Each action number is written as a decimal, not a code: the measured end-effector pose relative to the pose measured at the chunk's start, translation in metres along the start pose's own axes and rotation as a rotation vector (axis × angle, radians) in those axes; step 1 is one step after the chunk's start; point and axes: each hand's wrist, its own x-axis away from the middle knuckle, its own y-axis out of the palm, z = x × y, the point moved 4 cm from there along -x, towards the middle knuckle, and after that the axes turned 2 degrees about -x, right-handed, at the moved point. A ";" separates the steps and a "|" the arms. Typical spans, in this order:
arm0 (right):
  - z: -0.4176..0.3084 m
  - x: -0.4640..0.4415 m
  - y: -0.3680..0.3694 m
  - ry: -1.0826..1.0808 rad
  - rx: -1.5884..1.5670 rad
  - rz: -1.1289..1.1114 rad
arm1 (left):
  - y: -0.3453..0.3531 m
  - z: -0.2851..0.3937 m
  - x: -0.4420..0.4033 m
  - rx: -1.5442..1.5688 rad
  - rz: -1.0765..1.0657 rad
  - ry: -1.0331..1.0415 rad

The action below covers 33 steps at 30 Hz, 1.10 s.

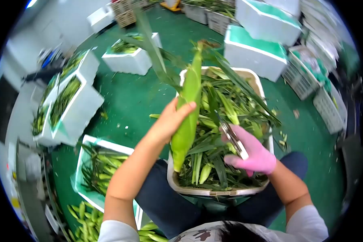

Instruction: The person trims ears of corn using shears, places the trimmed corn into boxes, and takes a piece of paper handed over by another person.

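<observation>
My bare left hand (175, 119) is closed around a green ear of corn (191, 86) still in its husk. The ear stands tilted above the left rim of the crate, with long leaves trailing off its upper end. In a pink glove, my right hand (252, 151) grips a silver-handled cutting tool (234, 141), its narrow tip pointing up and left; whether it is a knife or shears I cannot tell. Tool and ear are apart. Below both hands, a pale plastic crate (220, 192) is heaped with cut husks and leaves (224, 157).
Left of my legs, a white foam box (129, 150) holds corn, with loose ears (84, 220) below it. More foam boxes (82, 105) with greens stand at left, another foam box (137, 62) ahead. Stacked foam boxes (254, 60) and plastic crates (304, 76) line the right.
</observation>
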 end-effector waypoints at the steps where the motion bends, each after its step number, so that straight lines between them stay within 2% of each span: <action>1: 0.007 0.001 -0.011 0.059 -0.010 0.048 | 0.023 -0.010 -0.002 -0.025 -0.035 -0.027; 2: 0.015 0.002 -0.022 0.116 -0.022 0.097 | 0.037 -0.029 -0.009 -0.105 -0.040 -0.030; 3: 0.016 0.005 -0.034 0.273 -0.083 0.132 | 0.043 -0.052 -0.014 -0.193 -0.006 -0.045; 4: 0.038 0.002 -0.043 0.194 -0.016 0.168 | 0.052 -0.066 -0.016 -0.281 0.027 -0.063; 7: 0.089 -0.003 -0.064 -0.014 0.218 0.241 | 0.078 -0.067 -0.013 -0.497 -0.106 0.064; 8: 0.100 -0.002 -0.064 0.001 0.124 0.217 | 0.078 -0.067 -0.013 -0.617 -0.165 0.103; 9: 0.107 -0.002 -0.065 0.018 0.180 0.196 | 0.078 -0.068 -0.010 -0.731 -0.226 0.138; 11: 0.132 -0.004 -0.064 -0.089 0.222 0.105 | 0.079 -0.063 -0.009 -0.772 -0.350 -0.077; 12: 0.125 0.001 -0.066 0.092 0.169 -0.026 | 0.074 -0.068 -0.011 -0.738 -0.429 -0.097; 13: 0.125 0.004 -0.069 0.180 0.234 -0.138 | 0.067 -0.074 -0.013 -0.701 -0.512 -0.116; 14: 0.133 0.005 -0.068 0.138 0.346 -0.183 | 0.060 -0.087 -0.016 -0.682 -0.609 -0.139; 15: 0.141 0.008 -0.065 0.095 0.461 -0.232 | 0.056 -0.093 -0.019 -0.612 -0.685 -0.255; 17: 0.151 0.012 -0.055 0.086 0.403 -0.168 | 0.054 -0.104 -0.020 -0.459 -0.821 -0.485; 21: 0.160 0.003 -0.039 0.224 0.067 -0.201 | 0.052 -0.116 -0.020 -0.193 -0.767 -0.679; 22: 0.159 0.003 -0.035 0.121 -0.185 -0.040 | 0.050 -0.120 -0.022 -0.158 -0.761 -0.652; 23: 0.164 0.004 -0.029 0.259 -0.452 -0.005 | 0.050 -0.119 -0.024 -0.171 -0.730 -0.616; 25: 0.163 0.004 -0.027 0.267 -0.686 0.069 | 0.054 -0.117 -0.028 -0.208 -0.673 -0.535; 26: 0.162 0.005 -0.031 0.201 -0.759 0.126 | 0.052 -0.121 -0.032 -0.249 -0.580 -0.445; 27: 0.147 0.009 -0.038 0.269 -0.768 0.133 | 0.052 -0.124 -0.034 -0.288 -0.486 -0.348; 28: 0.136 0.013 -0.039 0.246 -0.826 0.144 | 0.058 -0.116 -0.032 -0.260 -0.406 -0.297; 29: 0.129 0.016 -0.037 0.222 -0.885 0.151 | 0.050 -0.123 -0.034 -0.366 -0.303 -0.181; 31: 0.128 0.022 -0.027 0.171 -0.903 0.005 | 0.053 -0.120 -0.033 -0.448 -0.219 -0.070; 33: 0.127 0.026 -0.015 0.241 -0.834 -0.022 | 0.066 -0.113 -0.029 -0.409 -0.235 0.012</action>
